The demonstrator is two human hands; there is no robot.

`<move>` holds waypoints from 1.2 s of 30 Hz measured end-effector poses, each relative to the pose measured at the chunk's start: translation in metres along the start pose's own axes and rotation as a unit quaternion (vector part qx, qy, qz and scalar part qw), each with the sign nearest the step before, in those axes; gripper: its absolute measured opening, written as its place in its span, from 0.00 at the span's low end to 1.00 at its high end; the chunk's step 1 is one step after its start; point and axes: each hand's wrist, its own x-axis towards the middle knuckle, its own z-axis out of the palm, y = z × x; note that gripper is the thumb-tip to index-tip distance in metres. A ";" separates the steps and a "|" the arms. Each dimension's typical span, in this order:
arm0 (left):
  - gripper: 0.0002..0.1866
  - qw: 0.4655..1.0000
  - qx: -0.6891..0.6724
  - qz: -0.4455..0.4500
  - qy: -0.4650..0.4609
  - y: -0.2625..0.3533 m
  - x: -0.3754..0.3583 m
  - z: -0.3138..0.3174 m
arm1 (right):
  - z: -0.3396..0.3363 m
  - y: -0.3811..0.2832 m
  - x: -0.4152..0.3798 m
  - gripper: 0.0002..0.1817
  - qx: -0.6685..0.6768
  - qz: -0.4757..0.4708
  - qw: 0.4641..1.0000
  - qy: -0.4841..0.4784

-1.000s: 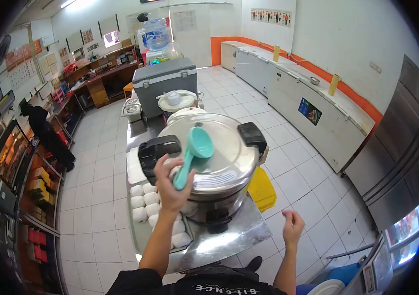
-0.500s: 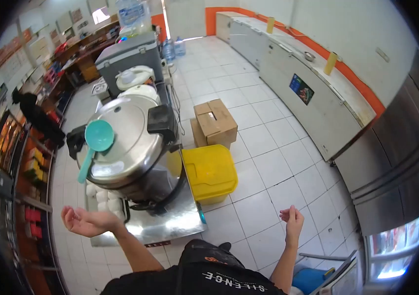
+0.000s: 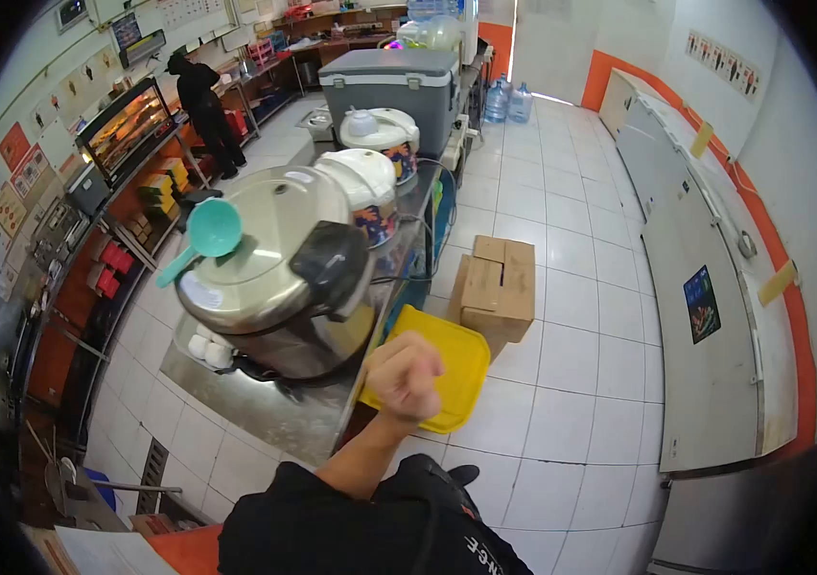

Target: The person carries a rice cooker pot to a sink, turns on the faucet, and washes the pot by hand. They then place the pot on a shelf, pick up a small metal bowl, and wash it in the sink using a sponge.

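Observation:
My left hand (image 3: 404, 379) is raised in front of my body with its fingers curled into a loose fist and nothing showing in them. In this view it overlaps the yellow lid (image 3: 456, 383) of a bin beside the metal table (image 3: 284, 417). A large steel rice cooker (image 3: 308, 335) with black handles stands on that table, left of the hand. On the cooker's lid lies a turquoise ladle (image 3: 214, 228), its handle pointing to the lower left. White rounded items (image 3: 209, 350) sit in a tray by the cooker's base. My right hand is out of view.
Two smaller white cookers (image 3: 359, 177) and a grey cooler box (image 3: 389, 91) stand farther along. Cardboard boxes (image 3: 500, 287) sit on the tiled floor. Chest freezers (image 3: 706, 316) line the right wall. A person in black (image 3: 202, 110) stands by the left counter.
My view has swung left, shifting the boxes and freezers rightward. My left hand has come across from the table's left side and curled up; my right hand has left the view.

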 end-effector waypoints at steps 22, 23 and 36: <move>0.19 0.359 0.336 -0.593 -0.637 -0.300 -0.393 0.175 | -0.146 -0.569 0.160 0.20 0.044 -0.107 0.993 -0.012; 0.19 0.361 0.332 -0.602 -0.631 -0.284 -0.357 0.180 | -0.151 -0.599 0.172 0.20 0.025 -0.108 0.994 -0.015; 0.10 0.458 0.272 -0.841 -0.093 -0.540 -0.384 0.327 | 0.090 -1.087 0.178 0.19 -0.063 -0.330 0.931 -0.141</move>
